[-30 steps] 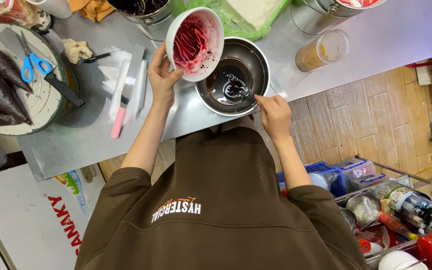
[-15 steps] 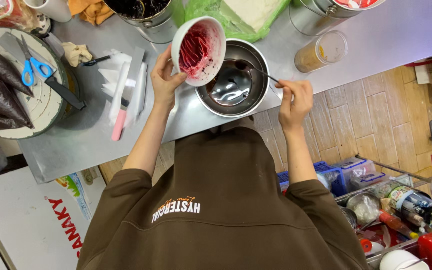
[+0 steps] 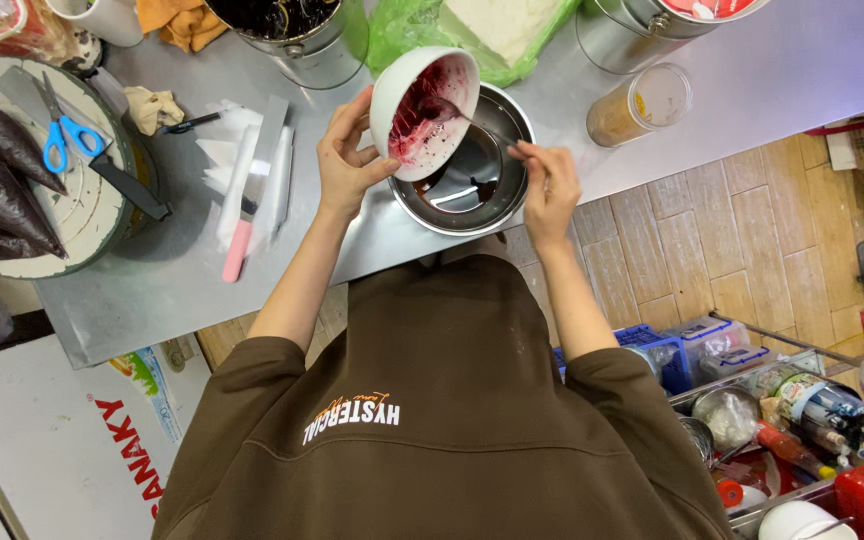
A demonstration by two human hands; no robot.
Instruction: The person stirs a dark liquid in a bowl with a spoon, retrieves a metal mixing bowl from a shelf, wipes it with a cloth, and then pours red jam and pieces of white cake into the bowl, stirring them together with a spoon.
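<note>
Above the steel mixing bowl [image 3: 467, 175], left hand [image 3: 347, 160] clasps a tilted white bowl [image 3: 422, 110] so red residue drains; right hand [image 3: 547, 185] pinches what seems a spoon [image 3: 477, 122], scraping.

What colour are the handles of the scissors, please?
Blue, on the scissors; the head view shows them.

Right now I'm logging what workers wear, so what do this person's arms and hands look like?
Both arms are bare from above the elbow down. The short brown sleeves belong to a loose brown top with a small pale printed marking across its front. The left hand and right hand are bare: no gloves. I see no watch, rings or bands at this size.
</note>
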